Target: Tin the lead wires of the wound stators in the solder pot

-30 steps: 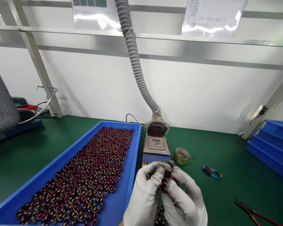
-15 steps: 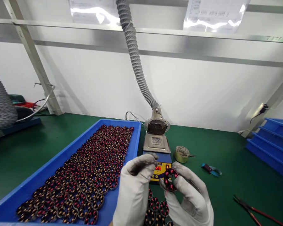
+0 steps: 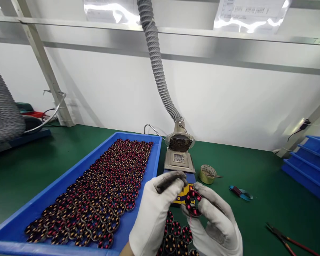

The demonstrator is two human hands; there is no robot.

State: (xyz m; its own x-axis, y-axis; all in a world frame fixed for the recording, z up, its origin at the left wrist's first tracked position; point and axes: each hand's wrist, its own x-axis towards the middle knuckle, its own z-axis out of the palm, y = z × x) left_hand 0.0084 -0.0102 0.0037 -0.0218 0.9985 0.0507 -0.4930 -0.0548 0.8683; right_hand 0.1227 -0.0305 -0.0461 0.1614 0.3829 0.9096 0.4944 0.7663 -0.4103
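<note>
The small round coil ring wound with red wire [image 3: 193, 203] sits pinched in my white-gloved right hand [image 3: 213, 224] just near of the blue solder pot [image 3: 180, 174], my left hand [image 3: 156, 213] curled empty beside it, and a loose pinch could drop it

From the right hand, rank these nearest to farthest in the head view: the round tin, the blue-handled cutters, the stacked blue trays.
From the right hand:
1. Round tin, just beyond it, beside the solder pot.
2. Blue-handled cutters, farther right on the green mat.
3. Stacked blue trays, at the far right edge.
</note>
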